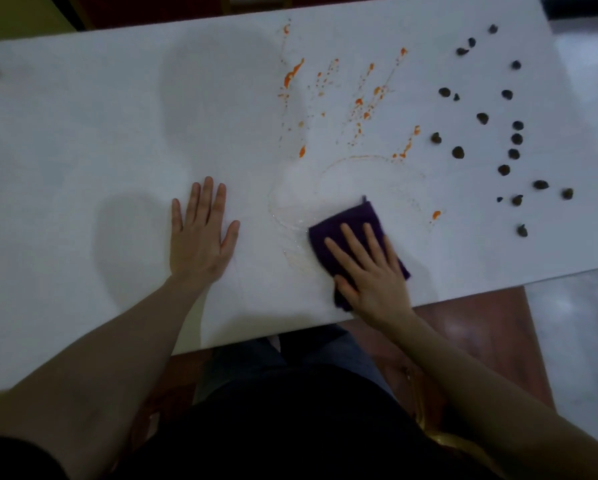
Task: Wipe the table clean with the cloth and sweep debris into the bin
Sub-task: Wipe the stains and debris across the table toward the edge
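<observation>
2 bare hands rest on the white table (83, 140), and both are yours. Your left hand (200, 237) lies palm down on a bare part of the surface, fingers straight and spread, grasping nothing. Your right hand (370, 271) lies palm down on the purple cloth (353, 220), fingers extended and slightly fanned; it presses the cloth flat against the table and does not clench it. The folded cloth sits near the front edge of the table, to the right of your left hand and well apart from it. 1 corner of the cloth points away from you, and part of the fabric shows on both sides of your right hand.

Orange streaks and spatter (356, 98) cover the middle of the table, beyond the cloth. A faint curved wet smear (290, 216) with an orange rim arcs from the left of the cloth up and over it. 1 small orange spot (436, 214) lies just to the right of the cloth.

Roughly 20 small dark lumps of debris (505, 133) lie scattered over the right part of the table, apart from the cloth and apart from each other. Soft grey shadows fall on the left half of the surface. Your dark clothing shows below the front edge of the table.
</observation>
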